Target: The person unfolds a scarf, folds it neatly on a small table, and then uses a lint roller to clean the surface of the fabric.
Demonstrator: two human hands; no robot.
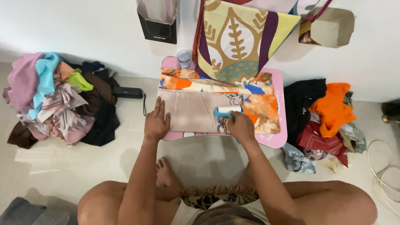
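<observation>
A folded beige-pink cloth [191,111] lies on a small pink table [278,141], over an orange patterned cloth [262,110]. My left hand [156,121] presses flat on the beige cloth's left edge, fingers spread. My right hand [241,126] grips a blue-handled lint roller [228,110], whose white roll rests on the beige cloth's right end.
A heap of mixed clothes [58,98] lies on the floor at left, another pile with orange, black and red garments [325,116] at right. A patterned fabric [241,37] hangs against the wall behind the table. A small clear cup [183,59] stands at the table's back. A white cable [385,171] lies far right.
</observation>
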